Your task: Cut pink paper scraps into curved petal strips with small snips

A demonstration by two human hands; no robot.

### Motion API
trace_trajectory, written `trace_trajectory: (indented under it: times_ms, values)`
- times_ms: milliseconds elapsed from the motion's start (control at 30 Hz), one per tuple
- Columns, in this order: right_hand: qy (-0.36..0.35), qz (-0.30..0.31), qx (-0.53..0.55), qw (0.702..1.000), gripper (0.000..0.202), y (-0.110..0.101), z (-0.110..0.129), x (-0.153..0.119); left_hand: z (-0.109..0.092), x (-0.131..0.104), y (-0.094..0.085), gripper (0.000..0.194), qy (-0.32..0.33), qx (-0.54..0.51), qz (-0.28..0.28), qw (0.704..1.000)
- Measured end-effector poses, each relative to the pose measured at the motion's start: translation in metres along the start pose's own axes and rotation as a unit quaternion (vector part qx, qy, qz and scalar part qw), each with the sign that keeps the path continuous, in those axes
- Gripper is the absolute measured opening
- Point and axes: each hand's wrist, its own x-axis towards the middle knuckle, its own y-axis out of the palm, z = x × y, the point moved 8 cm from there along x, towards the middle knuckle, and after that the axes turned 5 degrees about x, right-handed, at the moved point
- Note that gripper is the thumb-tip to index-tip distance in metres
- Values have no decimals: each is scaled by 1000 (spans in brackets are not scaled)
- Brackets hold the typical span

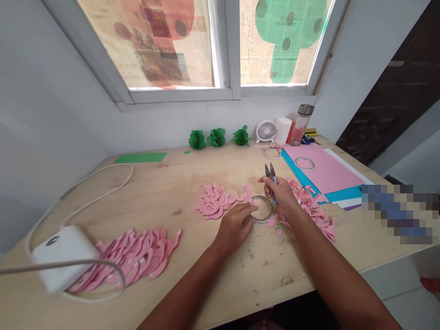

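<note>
My right hand is closed round small scissors, their blades parted and pointing away from me. My left hand rests at the left edge of a tape roll lying on the table; its fingers are bent together, and what they may pinch is too small to name. A curvy pink paper strip lies just beyond those fingers. Left of it is a pile of pink paper curls. Pink paper scraps are heaped beside my right wrist.
Pink wavy pieces lie front left by a white power bank with a cable. Green paper flowers, a small fan and a glass bottle stand at the back. Coloured sheets lie at right.
</note>
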Motion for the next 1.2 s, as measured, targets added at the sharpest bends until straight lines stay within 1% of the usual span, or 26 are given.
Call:
trace_trajectory:
  times_ms: [100,200,267,333,467,600,667,733,800,933,1033,1133,1200]
  values:
    - [-2,-25,19,1000,27,-5,0,2,-7,-1,12,34,37,46,31,998]
    - [-15,-36,31,999,25,-6,1,1,-10,-2,24,27,52,73,54,995]
    - [-26,-37,41,998,24,-6,3,1,-9,-1,27,23,50,85,54,994]
    - [-32,-34,54,997,22,-6,5,1,-8,-1,27,21,45,85,45,994]
    - [-42,-47,82,995,20,-12,7,2,-4,0,19,21,20,20,16,999]
    - [-56,-70,90,992,22,-19,9,4,4,1,4,16,-43,-63,-22,997]
    - [-60,-82,84,991,24,-22,10,4,8,1,-4,13,-75,-93,-52,991]
    - [-54,-82,74,992,26,-20,8,3,13,0,-12,13,-104,-120,-81,984]
    - [-36,-57,45,997,28,-13,5,3,16,0,-18,13,-127,-137,-99,977]
    - [-9,-25,-14,1000,36,-2,-2,1,23,-2,-26,14,-159,-157,-129,966]
    - [10,-3,-29,1000,43,4,-9,0,23,-3,-29,14,-156,-166,-134,964]
    - [33,33,-10,999,48,12,-14,-3,23,-2,-29,14,-157,-173,-123,965]
    - [39,51,32,997,51,18,-14,-6,24,-2,-28,14,-164,-176,-117,964]
